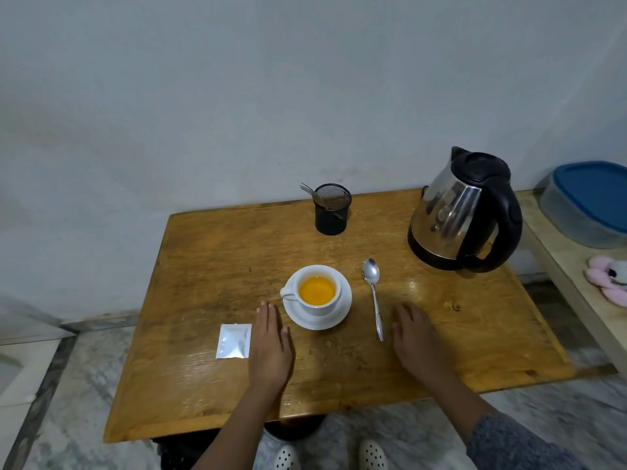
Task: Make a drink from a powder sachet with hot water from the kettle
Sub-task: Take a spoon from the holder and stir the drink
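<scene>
A white cup [319,308] filled with orange liquid stands on a white saucer [342,315] in the middle of the wooden table [237,252]. A metal spoon [373,293] lies just right of the saucer. A white sachet [234,341] lies flat to the left. The steel kettle [454,212] with a black handle stands at the back right. My left hand [271,344] rests flat on the table between sachet and saucer, holding nothing. Flat on the table beside the spoon's handle lies my right hand [415,337], holding nothing.
A black mesh holder [331,215] with cutlery stands at the table's back edge by the wall. To the right, a lower shelf carries a blue-lidded container [590,205] and a pink soft toy [607,278]. My feet in white shoes show below the table's front edge.
</scene>
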The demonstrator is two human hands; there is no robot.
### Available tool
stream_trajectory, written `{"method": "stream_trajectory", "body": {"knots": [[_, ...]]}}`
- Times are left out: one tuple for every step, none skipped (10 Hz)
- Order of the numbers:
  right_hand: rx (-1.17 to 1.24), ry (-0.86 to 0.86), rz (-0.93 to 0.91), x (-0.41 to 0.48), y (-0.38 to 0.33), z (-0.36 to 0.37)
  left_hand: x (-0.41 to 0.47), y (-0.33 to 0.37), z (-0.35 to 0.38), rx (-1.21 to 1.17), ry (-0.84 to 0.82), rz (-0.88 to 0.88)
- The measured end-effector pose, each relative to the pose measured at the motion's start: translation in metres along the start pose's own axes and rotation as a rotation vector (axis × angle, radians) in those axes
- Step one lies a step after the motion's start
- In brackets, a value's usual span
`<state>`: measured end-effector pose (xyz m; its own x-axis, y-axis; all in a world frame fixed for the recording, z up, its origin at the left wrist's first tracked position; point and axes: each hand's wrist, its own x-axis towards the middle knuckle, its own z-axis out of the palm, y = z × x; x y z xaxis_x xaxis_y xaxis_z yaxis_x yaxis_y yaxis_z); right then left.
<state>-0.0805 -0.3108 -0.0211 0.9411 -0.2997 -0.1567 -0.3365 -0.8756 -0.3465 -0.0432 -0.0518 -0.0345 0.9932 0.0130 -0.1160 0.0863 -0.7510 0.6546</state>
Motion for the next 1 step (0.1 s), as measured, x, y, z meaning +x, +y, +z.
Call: {"method": "stream_trajectory", "body": {"knots": [[-0.118,-0.084,0.015,-0.0104,0.0140,0.0054,-0.0087,-0.0049,0.0077,0.144,-0.083,0.007]]}}
